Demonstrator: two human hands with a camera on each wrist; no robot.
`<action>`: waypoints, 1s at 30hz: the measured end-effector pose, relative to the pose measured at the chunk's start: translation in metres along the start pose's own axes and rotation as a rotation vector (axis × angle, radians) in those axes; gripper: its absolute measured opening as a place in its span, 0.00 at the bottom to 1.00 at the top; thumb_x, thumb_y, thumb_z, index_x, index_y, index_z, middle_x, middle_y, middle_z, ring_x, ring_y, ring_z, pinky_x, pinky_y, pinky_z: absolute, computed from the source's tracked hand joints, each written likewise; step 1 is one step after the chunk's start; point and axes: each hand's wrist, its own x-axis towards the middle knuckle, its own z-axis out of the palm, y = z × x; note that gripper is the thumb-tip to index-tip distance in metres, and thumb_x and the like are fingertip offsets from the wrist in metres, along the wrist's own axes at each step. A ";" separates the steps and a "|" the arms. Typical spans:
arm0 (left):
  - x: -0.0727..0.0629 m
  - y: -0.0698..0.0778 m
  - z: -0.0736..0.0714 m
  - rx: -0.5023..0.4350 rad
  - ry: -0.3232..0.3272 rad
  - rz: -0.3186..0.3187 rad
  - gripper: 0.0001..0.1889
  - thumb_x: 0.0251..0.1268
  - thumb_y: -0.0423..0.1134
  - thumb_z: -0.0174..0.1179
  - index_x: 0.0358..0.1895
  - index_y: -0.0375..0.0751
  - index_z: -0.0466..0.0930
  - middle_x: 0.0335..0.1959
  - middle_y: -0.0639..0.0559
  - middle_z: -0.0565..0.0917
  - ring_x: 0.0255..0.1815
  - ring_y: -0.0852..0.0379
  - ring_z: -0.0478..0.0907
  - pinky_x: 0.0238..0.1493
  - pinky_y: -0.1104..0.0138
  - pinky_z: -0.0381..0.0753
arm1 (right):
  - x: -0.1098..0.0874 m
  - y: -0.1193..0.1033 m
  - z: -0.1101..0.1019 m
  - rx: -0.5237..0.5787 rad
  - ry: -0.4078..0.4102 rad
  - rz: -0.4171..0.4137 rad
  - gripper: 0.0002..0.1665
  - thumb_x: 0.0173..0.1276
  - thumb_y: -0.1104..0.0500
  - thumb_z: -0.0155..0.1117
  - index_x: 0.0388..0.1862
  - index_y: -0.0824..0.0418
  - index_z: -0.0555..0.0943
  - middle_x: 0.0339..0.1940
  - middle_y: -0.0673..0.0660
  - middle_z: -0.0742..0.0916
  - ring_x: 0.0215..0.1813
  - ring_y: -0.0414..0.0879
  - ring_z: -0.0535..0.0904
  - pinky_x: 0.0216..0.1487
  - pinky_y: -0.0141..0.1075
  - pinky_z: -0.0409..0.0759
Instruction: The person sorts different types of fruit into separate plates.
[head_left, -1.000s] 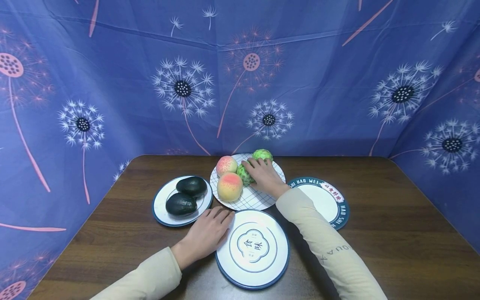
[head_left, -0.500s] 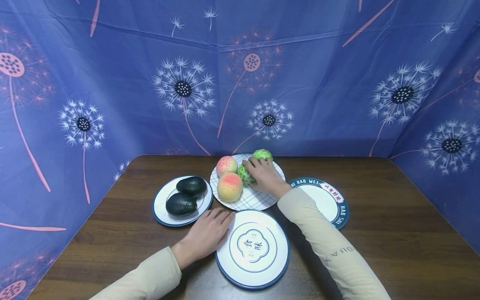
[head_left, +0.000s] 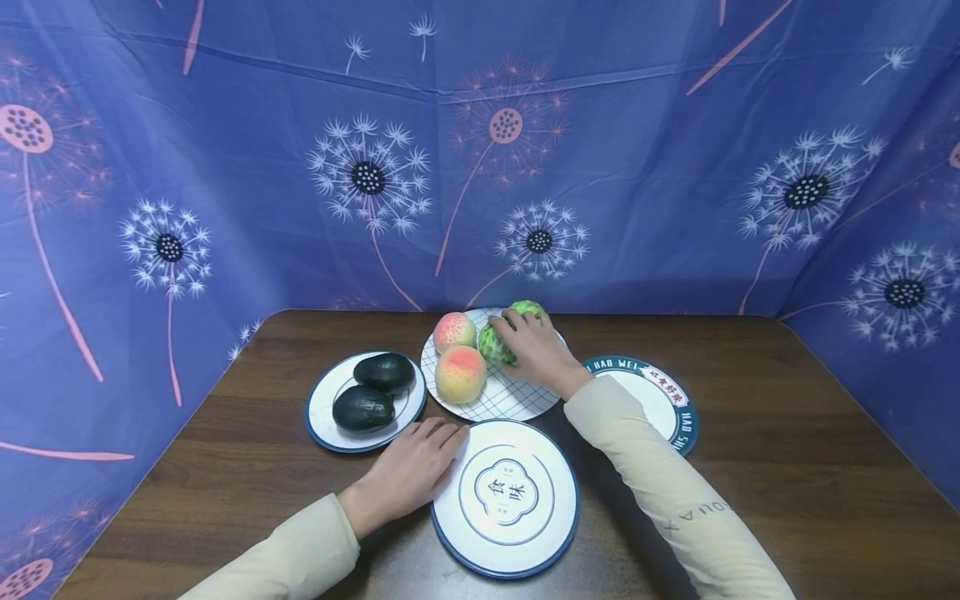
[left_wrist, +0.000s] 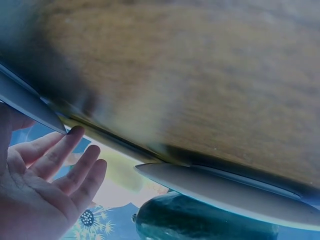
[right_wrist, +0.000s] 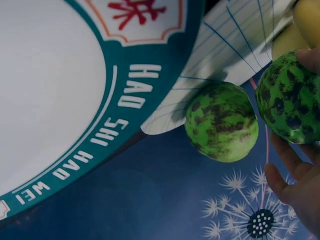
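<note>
My right hand point(head_left: 538, 354) grips a green, bumpy custard apple point(head_left: 492, 345) over the checked white plate point(head_left: 517, 404). In the right wrist view, the fingers curl round this custard apple point(right_wrist: 290, 97), and a second custard apple point(right_wrist: 222, 122) sits beside it on the plate. Two peaches lie on the same plate, a nearer peach point(head_left: 461, 375) and a farther peach point(head_left: 454, 332). My left hand point(head_left: 412, 467) rests at the left rim of a blue-rimmed white plate point(head_left: 551, 500); in the left wrist view its fingers point(left_wrist: 80, 172) are loosely extended by the plate's edge.
At the left, another blue-rimmed plate point(head_left: 322, 417) bears two dark green, oval fruits point(head_left: 363, 408). A green-rimmed plate with lettering point(head_left: 648, 400) stands on the right, partly behind the right sleeve. A patterned blue cloth point(head_left: 637, 167) hangs behind the wooden table point(head_left: 795, 467).
My right hand has shifted slightly to the right, with the gripped custard apple moving a little with it. The left hand stays nearly in place.
</note>
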 end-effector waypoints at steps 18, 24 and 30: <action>-0.001 0.000 0.000 -0.003 -0.017 -0.003 0.26 0.64 0.48 0.52 0.64 0.45 0.64 0.58 0.51 0.75 0.59 0.53 0.70 0.56 0.59 0.74 | -0.014 0.003 -0.011 -0.012 0.070 0.005 0.51 0.47 0.44 0.72 0.66 0.62 0.61 0.63 0.60 0.71 0.62 0.56 0.67 0.58 0.50 0.68; -0.001 0.001 -0.001 0.007 -0.011 -0.004 0.26 0.64 0.48 0.53 0.64 0.45 0.64 0.58 0.51 0.75 0.59 0.53 0.71 0.56 0.59 0.74 | -0.019 0.004 -0.011 0.012 0.109 -0.008 0.52 0.44 0.46 0.74 0.65 0.62 0.62 0.62 0.60 0.71 0.62 0.57 0.67 0.57 0.50 0.68; -0.001 0.001 0.000 0.014 -0.008 -0.004 0.26 0.64 0.48 0.53 0.64 0.45 0.64 0.58 0.51 0.75 0.59 0.53 0.71 0.56 0.59 0.74 | -0.027 0.002 -0.017 0.049 0.101 -0.022 0.52 0.44 0.47 0.74 0.66 0.62 0.62 0.62 0.62 0.71 0.60 0.57 0.68 0.57 0.50 0.68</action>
